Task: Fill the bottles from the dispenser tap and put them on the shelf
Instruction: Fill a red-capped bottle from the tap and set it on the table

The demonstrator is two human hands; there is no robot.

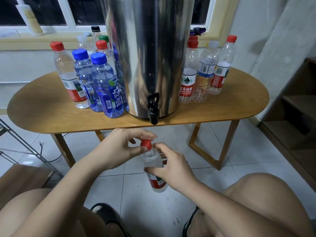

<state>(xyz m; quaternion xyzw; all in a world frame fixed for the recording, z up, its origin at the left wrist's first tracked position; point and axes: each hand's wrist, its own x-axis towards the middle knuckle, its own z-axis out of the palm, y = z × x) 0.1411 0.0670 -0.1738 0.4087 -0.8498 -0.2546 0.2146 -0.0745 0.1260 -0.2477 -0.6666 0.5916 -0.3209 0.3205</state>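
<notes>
Knees [256, 194] apart, the person's right hand [172, 170] grips the bottle [154, 168] around its middle, left hand [118, 147] pinching its red cap [146, 144], low beneath the tap [153, 108]. Cap-twisting, seemingly; the next move calls for a steady hold.

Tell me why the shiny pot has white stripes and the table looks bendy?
In the head view, the steel pot acts like a mirror, so room light leaves bright streaks of glare down it; the wide lens bows the table edge and tilts the window frame; the panes are dark, so the light comes from indoors; the held bottle and its red cap look sharp.
</notes>
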